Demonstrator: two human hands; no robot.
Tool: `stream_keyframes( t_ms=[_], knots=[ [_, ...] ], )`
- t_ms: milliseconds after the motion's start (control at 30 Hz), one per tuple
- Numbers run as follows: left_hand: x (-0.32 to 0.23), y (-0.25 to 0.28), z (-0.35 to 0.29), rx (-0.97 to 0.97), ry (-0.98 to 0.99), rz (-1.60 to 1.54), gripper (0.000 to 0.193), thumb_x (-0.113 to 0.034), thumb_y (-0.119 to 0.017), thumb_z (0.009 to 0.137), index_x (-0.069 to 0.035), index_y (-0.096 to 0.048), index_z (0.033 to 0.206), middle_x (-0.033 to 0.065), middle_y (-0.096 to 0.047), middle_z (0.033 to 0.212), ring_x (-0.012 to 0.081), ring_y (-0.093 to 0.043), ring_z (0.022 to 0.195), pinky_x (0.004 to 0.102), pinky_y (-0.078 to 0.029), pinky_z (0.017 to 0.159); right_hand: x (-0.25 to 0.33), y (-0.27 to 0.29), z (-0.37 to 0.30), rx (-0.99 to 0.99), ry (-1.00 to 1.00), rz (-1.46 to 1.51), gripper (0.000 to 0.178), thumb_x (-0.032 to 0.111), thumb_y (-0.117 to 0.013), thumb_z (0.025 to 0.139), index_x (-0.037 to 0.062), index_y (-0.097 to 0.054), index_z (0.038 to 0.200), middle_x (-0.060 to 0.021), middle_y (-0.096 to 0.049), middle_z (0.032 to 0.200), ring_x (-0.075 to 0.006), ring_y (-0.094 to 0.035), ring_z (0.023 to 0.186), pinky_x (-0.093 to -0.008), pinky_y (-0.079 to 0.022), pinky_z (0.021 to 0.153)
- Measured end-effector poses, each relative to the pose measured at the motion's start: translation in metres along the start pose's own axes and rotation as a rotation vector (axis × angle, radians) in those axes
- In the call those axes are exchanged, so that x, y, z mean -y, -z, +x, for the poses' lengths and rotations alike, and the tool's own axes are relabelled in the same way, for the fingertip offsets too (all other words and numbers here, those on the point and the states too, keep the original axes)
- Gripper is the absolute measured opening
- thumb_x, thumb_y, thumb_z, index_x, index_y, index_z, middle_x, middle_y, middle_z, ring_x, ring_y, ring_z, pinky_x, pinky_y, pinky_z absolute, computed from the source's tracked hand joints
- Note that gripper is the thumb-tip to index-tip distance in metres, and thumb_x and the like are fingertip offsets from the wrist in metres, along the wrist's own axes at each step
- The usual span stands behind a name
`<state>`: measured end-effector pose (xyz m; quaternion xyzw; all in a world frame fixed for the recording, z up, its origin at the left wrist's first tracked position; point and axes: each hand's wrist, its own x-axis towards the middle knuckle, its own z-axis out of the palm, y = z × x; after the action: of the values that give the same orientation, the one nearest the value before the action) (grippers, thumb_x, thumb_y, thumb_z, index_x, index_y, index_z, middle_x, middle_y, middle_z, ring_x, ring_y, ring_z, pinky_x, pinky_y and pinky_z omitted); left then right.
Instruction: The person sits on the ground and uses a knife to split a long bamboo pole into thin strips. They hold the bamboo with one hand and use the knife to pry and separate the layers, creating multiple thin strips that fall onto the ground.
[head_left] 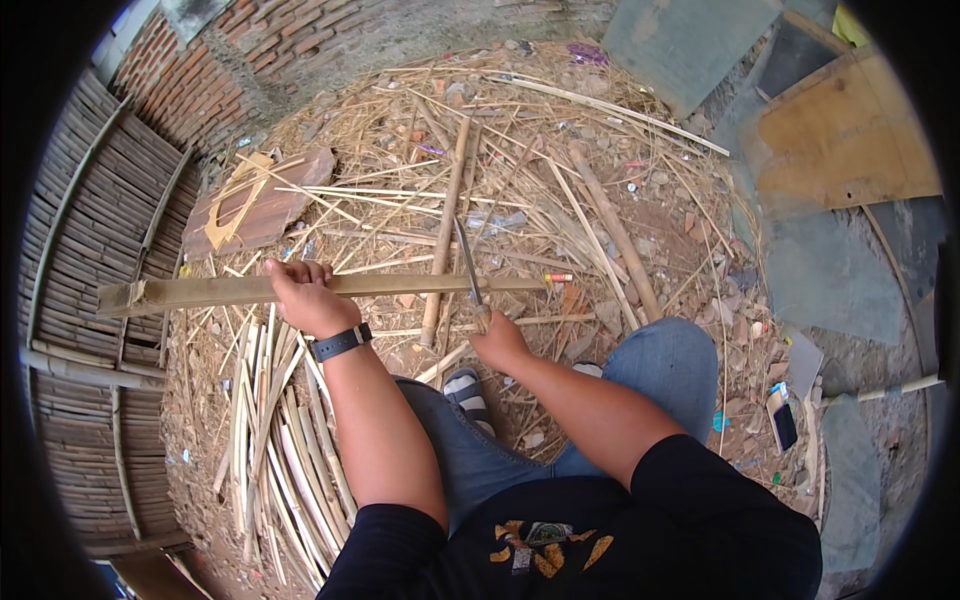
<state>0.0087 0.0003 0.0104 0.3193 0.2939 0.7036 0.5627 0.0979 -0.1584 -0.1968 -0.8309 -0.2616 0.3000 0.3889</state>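
Note:
My left hand is closed around a long, flat bamboo slat, held crosswise in front of me. It grips the slat left of its middle, and one end reaches far out to the left. In my right hand is the handle of a knife with a long, narrow, slightly curved blade. The blade points away from me and crosses the slat near its right end. Whether the edge has entered the bamboo I cannot tell. Beneath the slat lie two bamboo poles on the ground.
A bundle of split bamboo strips lies at lower left, beside a bamboo-slat wall. Loose strips and straw litter the ground. A rusty sheet is at far left; flat panels and a phone are on the right.

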Motion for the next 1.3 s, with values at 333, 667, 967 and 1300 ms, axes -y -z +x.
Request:
stream_keyframes(
  t_ms=[333, 667, 967, 1300],
  knots=[
    [0.003, 0.002, 0.003, -0.001, -0.009, 0.003, 0.039, -0.034, -0.053, 0.1, -0.014, -0.041, 0.069, -0.0019, -0.034, 0.057, 0.0113, -0.034, 0.052, 0.0273, -0.031, 0.051, 0.005, 0.005, -0.002, 0.03, -0.016, -0.004, 0.049, 0.026, -0.07, 0.076, -0.0067, -0.054, 0.108, -0.0288, -0.066, 0.099, -0.043, -0.065, 0.097, -0.0475, -0.051, 0.085],
    [0.002, 0.0, 0.0, -0.003, -0.011, 0.019, 0.04, -0.035, -0.054, 0.099, -0.013, -0.041, 0.068, -0.0019, -0.034, 0.058, 0.0112, -0.034, 0.053, 0.0277, -0.031, 0.052, -0.006, -0.003, 0.006, 0.012, -0.012, 0.014, 0.05, 0.028, -0.071, 0.077, -0.0063, -0.054, 0.108, -0.0289, -0.065, 0.1, -0.0429, -0.064, 0.097, -0.0476, -0.051, 0.085],
    [0.006, 0.004, 0.004, 0.024, -0.036, 0.005, 0.039, -0.033, -0.055, 0.098, -0.013, -0.041, 0.069, -0.0023, -0.034, 0.06, 0.0107, -0.034, 0.054, 0.0277, -0.031, 0.053, -0.006, -0.001, 0.007, 0.036, -0.037, -0.002, 0.051, 0.03, -0.071, 0.078, -0.0064, -0.054, 0.109, -0.0294, -0.065, 0.101, -0.0434, -0.064, 0.098, -0.048, -0.051, 0.085],
    [0.004, 0.004, 0.003, 0.042, -0.012, -0.004, 0.034, -0.029, -0.05, 0.101, -0.013, -0.038, 0.073, -0.0009, -0.035, 0.063, 0.0107, -0.033, 0.053, 0.028, -0.033, 0.052, -0.006, -0.001, 0.006, 0.032, -0.018, 0.031, 0.052, 0.028, -0.071, 0.078, -0.0063, -0.052, 0.112, -0.0298, -0.065, 0.102, -0.0443, -0.063, 0.099, -0.0485, -0.051, 0.086]
  ],
)
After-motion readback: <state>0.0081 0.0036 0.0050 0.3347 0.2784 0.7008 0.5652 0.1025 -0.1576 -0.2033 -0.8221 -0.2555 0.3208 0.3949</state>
